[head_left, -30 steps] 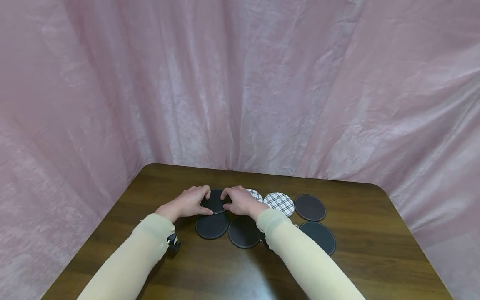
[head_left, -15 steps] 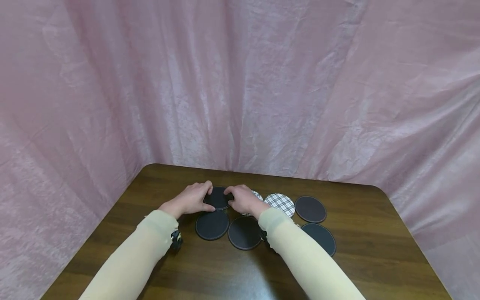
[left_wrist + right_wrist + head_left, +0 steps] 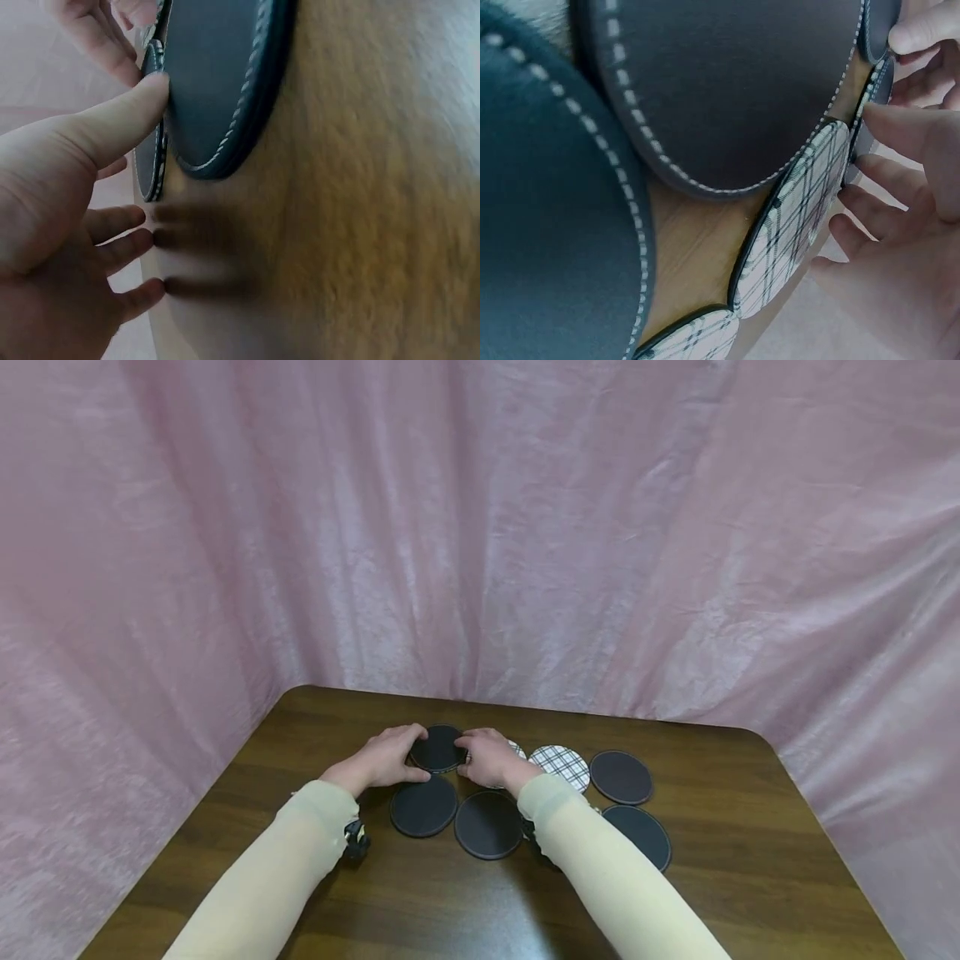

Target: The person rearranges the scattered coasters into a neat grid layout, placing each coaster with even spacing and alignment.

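Observation:
At the table's back left, a round dark coaster with a stitched rim (image 3: pixel 441 748) lies between both hands. My left hand (image 3: pixel 382 758) stands at its left side, thumb at the near rim and index finger at the far rim; the other fingers (image 3: pixel 124 247) spread over the wood. My right hand (image 3: pixel 491 757) touches the coaster's right rim with thumb and fingertips, partly covering a white plaid coaster (image 3: pixel 519 752). Just nearer, a second dark coaster (image 3: pixel 423 807) has the left thumb close at its far edge. Another dark coaster (image 3: pixel 487 825) sits beside it.
To the right of the hands lie a second plaid coaster (image 3: pixel 558 765), a brown-black one (image 3: pixel 621 777) and a dark one (image 3: pixel 641 835), partly behind the right forearm. The brown wooden table (image 3: pixel 420 902) ends at a pink curtain (image 3: pixel 480 527).
The back-left coaster has slid away and slightly right, between both hands, leaving a small gap from the nearer one. Both hands have shifted slightly right; the other coasters have stayed.

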The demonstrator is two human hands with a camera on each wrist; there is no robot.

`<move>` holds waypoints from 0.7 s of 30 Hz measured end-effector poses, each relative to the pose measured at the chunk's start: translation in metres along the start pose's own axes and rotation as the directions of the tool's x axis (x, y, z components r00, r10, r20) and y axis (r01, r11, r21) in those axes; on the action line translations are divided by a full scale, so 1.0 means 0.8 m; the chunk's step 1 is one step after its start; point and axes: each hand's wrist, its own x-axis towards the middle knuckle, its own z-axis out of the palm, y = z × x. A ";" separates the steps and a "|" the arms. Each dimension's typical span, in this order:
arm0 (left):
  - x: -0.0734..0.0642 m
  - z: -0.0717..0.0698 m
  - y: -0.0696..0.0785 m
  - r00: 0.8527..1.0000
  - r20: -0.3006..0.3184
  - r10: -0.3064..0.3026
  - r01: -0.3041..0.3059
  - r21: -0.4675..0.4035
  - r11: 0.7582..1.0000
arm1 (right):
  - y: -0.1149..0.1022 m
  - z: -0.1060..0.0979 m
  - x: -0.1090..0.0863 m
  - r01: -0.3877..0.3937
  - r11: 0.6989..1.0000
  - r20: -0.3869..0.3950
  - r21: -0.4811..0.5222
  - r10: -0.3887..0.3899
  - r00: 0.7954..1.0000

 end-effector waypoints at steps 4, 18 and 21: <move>-0.008 -0.001 -0.001 0.999 0.035 -0.014 0.014 0.007 1.000 | -0.008 -0.004 -0.006 -0.032 0.998 0.040 -0.049 0.034 0.999; -0.011 0.006 -0.009 0.995 0.096 -0.014 0.017 -0.036 0.999 | -0.010 0.006 -0.005 -0.021 0.992 0.037 -0.122 0.026 0.999; -0.012 0.007 -0.011 0.996 0.095 0.004 0.001 -0.055 0.998 | -0.009 0.008 -0.005 -0.025 0.990 0.038 -0.141 0.031 0.999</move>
